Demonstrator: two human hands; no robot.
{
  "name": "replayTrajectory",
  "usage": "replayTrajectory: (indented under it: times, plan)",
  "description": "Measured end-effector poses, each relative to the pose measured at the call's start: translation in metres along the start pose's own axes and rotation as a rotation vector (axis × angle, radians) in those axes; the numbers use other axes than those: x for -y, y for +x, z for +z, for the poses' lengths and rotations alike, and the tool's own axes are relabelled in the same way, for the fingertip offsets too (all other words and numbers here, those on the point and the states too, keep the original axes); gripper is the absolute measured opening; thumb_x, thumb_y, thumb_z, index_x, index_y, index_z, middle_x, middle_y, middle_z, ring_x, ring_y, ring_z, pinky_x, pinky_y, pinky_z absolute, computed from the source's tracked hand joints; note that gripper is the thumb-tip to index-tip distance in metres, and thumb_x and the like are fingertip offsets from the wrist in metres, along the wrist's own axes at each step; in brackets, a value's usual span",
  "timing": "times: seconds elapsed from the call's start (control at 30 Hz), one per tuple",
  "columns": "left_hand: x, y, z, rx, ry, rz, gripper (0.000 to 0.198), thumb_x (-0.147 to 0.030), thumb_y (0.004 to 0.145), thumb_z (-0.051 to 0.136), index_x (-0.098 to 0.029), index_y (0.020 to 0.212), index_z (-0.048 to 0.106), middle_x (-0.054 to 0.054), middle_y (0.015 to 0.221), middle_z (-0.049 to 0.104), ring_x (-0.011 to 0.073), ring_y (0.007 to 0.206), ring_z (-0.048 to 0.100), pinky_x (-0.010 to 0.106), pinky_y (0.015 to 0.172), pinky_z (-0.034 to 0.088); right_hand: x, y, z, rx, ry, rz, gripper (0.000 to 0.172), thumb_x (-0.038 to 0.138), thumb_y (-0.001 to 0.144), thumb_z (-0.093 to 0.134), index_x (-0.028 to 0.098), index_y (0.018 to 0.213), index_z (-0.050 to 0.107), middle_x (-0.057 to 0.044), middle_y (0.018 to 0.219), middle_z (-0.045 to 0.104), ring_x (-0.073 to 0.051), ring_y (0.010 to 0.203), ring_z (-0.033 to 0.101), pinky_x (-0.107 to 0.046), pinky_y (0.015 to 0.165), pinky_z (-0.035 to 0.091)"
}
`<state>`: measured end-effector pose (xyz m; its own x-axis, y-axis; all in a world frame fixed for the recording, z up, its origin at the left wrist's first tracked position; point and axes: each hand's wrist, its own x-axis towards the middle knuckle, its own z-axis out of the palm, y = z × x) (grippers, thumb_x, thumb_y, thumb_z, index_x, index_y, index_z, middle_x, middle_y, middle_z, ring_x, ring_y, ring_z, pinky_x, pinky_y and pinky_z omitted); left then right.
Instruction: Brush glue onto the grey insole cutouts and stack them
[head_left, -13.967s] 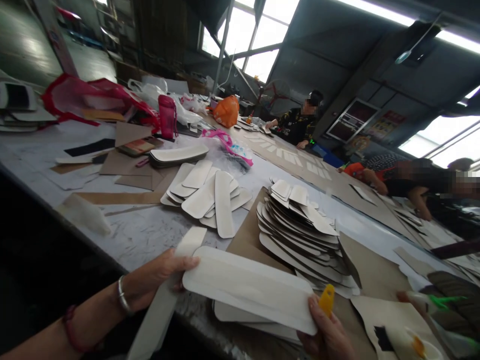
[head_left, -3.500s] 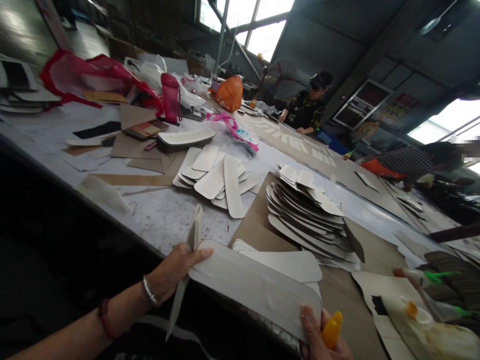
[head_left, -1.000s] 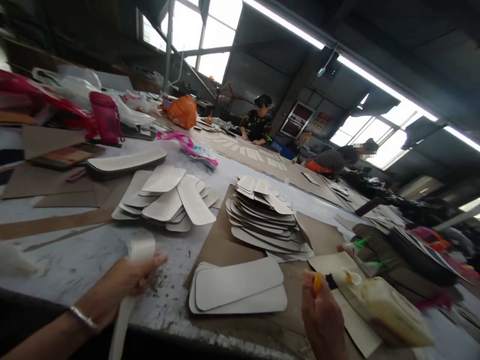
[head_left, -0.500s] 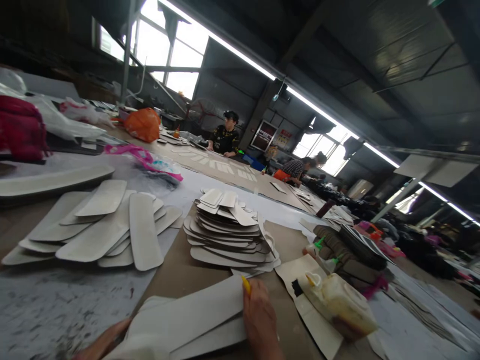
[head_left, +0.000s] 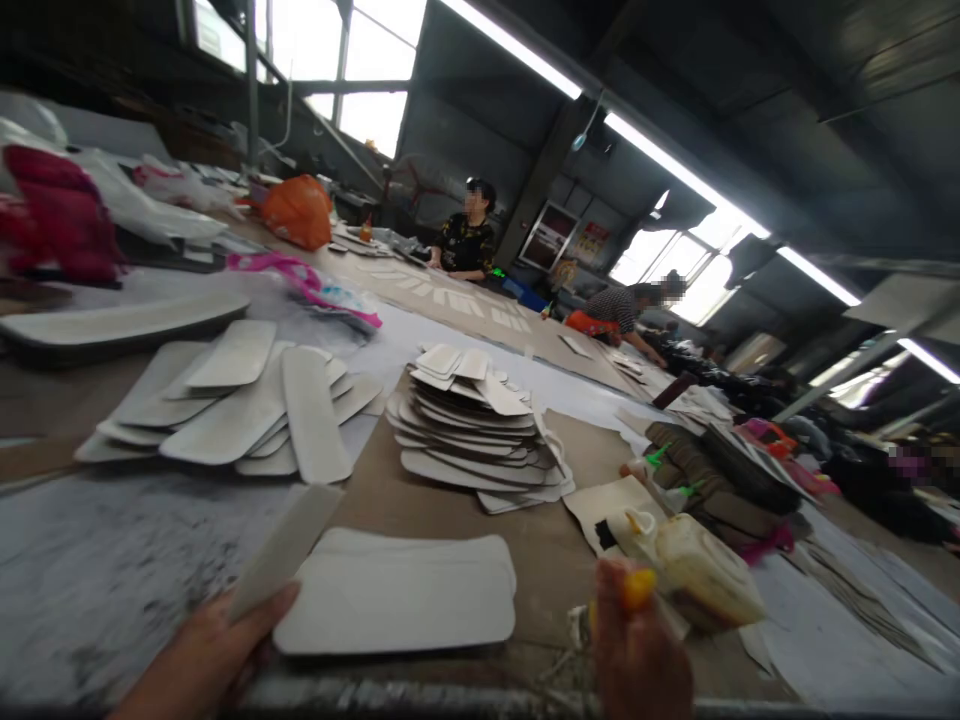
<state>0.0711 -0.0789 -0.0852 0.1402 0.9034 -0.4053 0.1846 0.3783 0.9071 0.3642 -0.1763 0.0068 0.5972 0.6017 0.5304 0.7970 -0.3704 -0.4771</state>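
Note:
My left hand (head_left: 225, 640), at the lower left, pinches a pale flat panel (head_left: 289, 540) between thumb and fingers and holds it tilted up. Beside it, a small stack of pale panels with rounded corners (head_left: 397, 590) lies flat near the table's front edge. My right hand (head_left: 641, 640) is to the right of that stack, wrapped round a yellow tool (head_left: 639, 588); blur hides what kind it is. Just beyond this hand stands a cloudy plastic jug (head_left: 709, 575) with brownish liquid low inside.
Behind the flat panels is a tall stack of curved pale pieces (head_left: 465, 430). A spread pile of panels (head_left: 232, 400) lies to the left. Green-tipped bottles (head_left: 658, 455) and brown stacked pieces (head_left: 675, 450) are at the right. A co-worker (head_left: 465, 240) sits across the table.
My left hand has raised a panel off the stack at the front. My right hand, with the yellow tool, has moved right, away from the panels towards the jug. The view has shifted slightly.

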Motion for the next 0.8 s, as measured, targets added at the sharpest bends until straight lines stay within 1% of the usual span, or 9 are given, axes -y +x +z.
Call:
replayTrajectory:
  times: [0.07,0.13,0.17,0.27,0.37,0.47,0.57,0.7,0.8]
  plan:
    - [-0.009,-0.009,0.003,-0.082,-0.071,-0.048,0.036,-0.053,0.062,0.06,-0.02,0.056,0.048,-0.008,0.037,0.037,0.0089,0.034,0.036,0.021,0.037,0.029,0.015,-0.006,-0.005,0.049,0.292,0.181,0.05,0.065,0.083,0.032,0.021,0.079,0.055,-0.002,0.063,0.056,-0.016,0.054,0.053,-0.027,0.052,0.04]
    - [-0.017,-0.012,0.004,-0.072,-0.1,-0.073,0.036,-0.052,0.057,0.061,-0.018,0.058,0.048,-0.007,0.038,0.04,0.0082,0.035,0.035,0.02,0.037,0.026,0.03,-0.019,0.005,0.173,0.591,0.291,0.049,0.065,0.081,0.037,0.019,0.076,0.054,0.0,0.062,0.055,-0.012,0.047,0.048,-0.024,0.046,0.039]
    - [-0.02,-0.013,0.003,-0.051,-0.106,-0.063,0.035,-0.049,0.056,0.062,-0.018,0.058,0.048,-0.006,0.039,0.044,0.0086,0.036,0.037,0.02,0.038,0.028,0.039,-0.028,0.014,0.257,0.703,0.325,0.048,0.065,0.08,0.04,0.018,0.076,0.053,0.0,0.063,0.055,-0.01,0.045,0.047,-0.023,0.045,0.039]
    - [-0.02,-0.011,-0.002,0.003,-0.094,-0.047,0.027,-0.042,0.06,0.06,-0.017,0.056,0.052,-0.004,0.039,0.048,0.0109,0.038,0.043,0.022,0.038,0.032,0.064,-0.055,0.044,0.504,0.889,0.385,0.042,0.06,0.077,0.051,0.017,0.076,0.054,0.001,0.063,0.056,-0.011,0.05,0.05,-0.024,0.051,0.042]
    - [-0.012,-0.011,-0.006,0.068,-0.098,-0.016,0.025,-0.04,0.064,0.059,-0.016,0.058,0.056,-0.002,0.041,0.051,0.013,0.042,0.048,0.023,0.041,0.035,0.084,-0.072,0.065,0.608,0.951,0.422,0.037,0.053,0.076,0.057,0.017,0.077,0.054,0.002,0.057,0.054,-0.013,0.052,0.051,-0.025,0.053,0.042]
    - [-0.007,-0.011,-0.008,0.101,-0.088,0.013,0.025,-0.041,0.065,0.059,-0.016,0.062,0.057,-0.002,0.044,0.053,0.0128,0.042,0.047,0.023,0.041,0.035,0.081,-0.073,0.073,0.586,0.821,0.34,0.037,0.054,0.077,0.055,0.017,0.078,0.055,0.003,0.054,0.054,-0.014,0.053,0.052,-0.025,0.054,0.042]
    - [-0.009,-0.012,-0.008,0.115,-0.089,0.032,0.027,-0.043,0.065,0.057,-0.017,0.062,0.053,-0.003,0.043,0.052,0.0101,0.037,0.041,0.022,0.039,0.031,0.057,-0.064,0.068,0.483,0.565,0.238,0.043,0.06,0.075,0.052,0.017,0.078,0.057,0.002,0.053,0.054,-0.015,0.054,0.053,-0.026,0.055,0.042]
    - [-0.01,-0.014,-0.01,0.156,-0.132,-0.003,0.031,-0.046,0.062,0.061,-0.017,0.06,0.051,-0.007,0.038,0.048,0.0065,0.034,0.035,0.018,0.036,0.025,0.025,-0.049,0.047,0.379,0.315,0.168,0.049,0.066,0.074,0.047,0.018,0.078,0.057,0.001,0.054,0.055,-0.017,0.054,0.054,-0.028,0.056,0.043]
    - [0.0,-0.015,-0.013,0.128,-0.088,-0.068,0.039,-0.049,0.061,0.064,-0.016,0.048,0.048,-0.009,0.032,0.04,0.004,0.033,0.033,0.015,0.037,0.024,0.01,-0.031,0.021,0.231,0.223,0.113,0.048,0.065,0.076,0.044,0.018,0.079,0.056,0.0,0.06,0.057,-0.017,0.057,0.055,-0.029,0.06,0.044]
